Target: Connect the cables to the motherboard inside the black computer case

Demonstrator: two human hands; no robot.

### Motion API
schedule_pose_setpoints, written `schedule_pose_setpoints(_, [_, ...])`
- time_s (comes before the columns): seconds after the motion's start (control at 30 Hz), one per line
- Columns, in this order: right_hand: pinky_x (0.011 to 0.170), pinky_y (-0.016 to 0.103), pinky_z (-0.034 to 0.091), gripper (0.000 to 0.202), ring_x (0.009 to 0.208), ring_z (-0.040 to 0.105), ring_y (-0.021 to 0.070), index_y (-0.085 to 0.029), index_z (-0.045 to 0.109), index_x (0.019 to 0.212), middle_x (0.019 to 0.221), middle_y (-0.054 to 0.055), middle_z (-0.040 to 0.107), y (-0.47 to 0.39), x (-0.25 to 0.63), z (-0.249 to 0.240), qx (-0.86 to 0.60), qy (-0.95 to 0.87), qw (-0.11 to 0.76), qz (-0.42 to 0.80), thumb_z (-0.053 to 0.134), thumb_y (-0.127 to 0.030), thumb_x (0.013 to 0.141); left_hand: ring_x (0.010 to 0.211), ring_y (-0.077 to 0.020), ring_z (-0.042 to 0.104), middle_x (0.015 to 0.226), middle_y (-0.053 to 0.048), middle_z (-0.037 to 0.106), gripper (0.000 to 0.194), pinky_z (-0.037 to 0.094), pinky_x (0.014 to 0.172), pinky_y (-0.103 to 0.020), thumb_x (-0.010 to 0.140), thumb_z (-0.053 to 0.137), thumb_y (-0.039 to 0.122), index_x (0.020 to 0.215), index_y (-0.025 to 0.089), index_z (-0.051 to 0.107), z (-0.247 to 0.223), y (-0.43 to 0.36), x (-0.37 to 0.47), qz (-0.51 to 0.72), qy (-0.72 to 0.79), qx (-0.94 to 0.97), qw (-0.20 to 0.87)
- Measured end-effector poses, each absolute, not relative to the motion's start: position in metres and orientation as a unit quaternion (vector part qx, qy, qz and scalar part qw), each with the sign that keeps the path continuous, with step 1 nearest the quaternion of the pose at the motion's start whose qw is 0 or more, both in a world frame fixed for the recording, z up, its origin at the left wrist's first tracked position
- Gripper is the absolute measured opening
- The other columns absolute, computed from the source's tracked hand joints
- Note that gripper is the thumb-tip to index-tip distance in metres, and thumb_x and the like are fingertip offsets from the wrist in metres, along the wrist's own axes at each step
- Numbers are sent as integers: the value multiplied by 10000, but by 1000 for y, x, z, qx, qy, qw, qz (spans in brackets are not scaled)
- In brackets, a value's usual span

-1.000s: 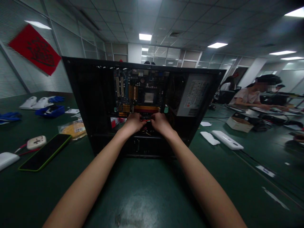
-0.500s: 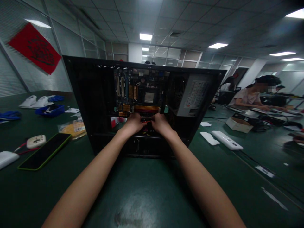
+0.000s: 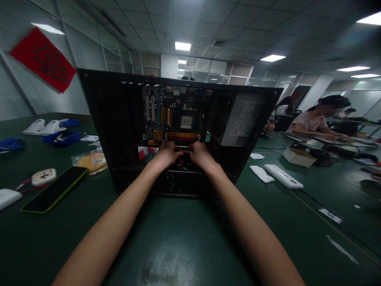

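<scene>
**Black metal computer case (image 3: 111,119) stands open on green desk (image 3: 178,222)**

The left hand (image 3: 166,154) and the right hand (image 3: 201,153), fingers curled nearly closed, meet inside the case below a dark circuit board (image 3: 175,104), a thin red strip (image 3: 185,151) pinched between their fingertips. The hands block the view of the parts behind them. At the case's right side sits a grey metal power supply (image 3: 245,119), its white label's print too small to read. Crowding the left: a black phone with a lime-green edge (image 3: 56,188), a cream rounded case with a dark cross (image 3: 44,176), a yellow packet in clear plastic (image 3: 87,162) and a blue plastic tray (image 3: 61,139). To the right lie a long white plastic device (image 3: 283,176) and an open cardboard box (image 3: 298,157); beyond sits a person in a pale top (image 3: 311,121). A red diamond-shaped wall hanging (image 3: 43,59) bears black characters, blurred past reading.
</scene>
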State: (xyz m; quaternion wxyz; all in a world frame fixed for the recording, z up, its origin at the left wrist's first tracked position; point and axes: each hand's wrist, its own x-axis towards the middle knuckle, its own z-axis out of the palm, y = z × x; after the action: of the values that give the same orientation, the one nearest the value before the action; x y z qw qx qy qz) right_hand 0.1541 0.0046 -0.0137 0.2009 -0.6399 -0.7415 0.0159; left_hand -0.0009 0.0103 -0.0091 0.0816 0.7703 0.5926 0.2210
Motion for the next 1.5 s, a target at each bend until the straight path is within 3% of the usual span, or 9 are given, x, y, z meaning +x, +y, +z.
schedule_pose_setpoints(0.17, [855,277,489,264,1033,671,256,-93,739,1056,1055,195,710,0,152,-10,-644,-743,183,11,509,-99,928,908,-226,665,959,-118,738,264,460,754,-274,854,687,401,938,158,746,-10,11,-1,210,596,771,82])
schedule_pose_setpoints(0.53, [819,264,495,255,1005,681,252,-108,732,1068,1043,190,710,3,153,-14,-650,-739,176,4,521,-133,926,877,-219,677,946,-89,750,197,462,731,-265,826,700,318,944,169,750,-9,10,-1,208,592,773,93])
schedule_pose_setpoints(0.73, [851,267,493,265,1027,676,249,-104,737,1065,1050,185,713,3,153,-13,-647,-741,183,4,512,-118,926,923,-231,683,967,-94,759,281,458,736,-269,891,629,408,983,186,774,-4,6,-4,204,594,773,95])
schedule_pose_setpoints(1.13, [873,282,492,266,1043,673,251,-111,735,1093,1085,188,708,1,149,-8,-665,-725,177,9,515,-133,945,904,-242,675,925,-109,748,283,460,752,-291,893,615,420,907,181,767,-8,9,-2,211,597,770,82])
schedule_pose_setpoints(1.5, [812,296,510,239,997,686,274,-131,739,1070,1067,183,711,2,149,-7,-675,-718,169,2,565,-172,911,982,-280,660,1046,-144,717,323,475,790,-327,884,618,453,1019,174,709,-7,3,1,213,619,754,49])
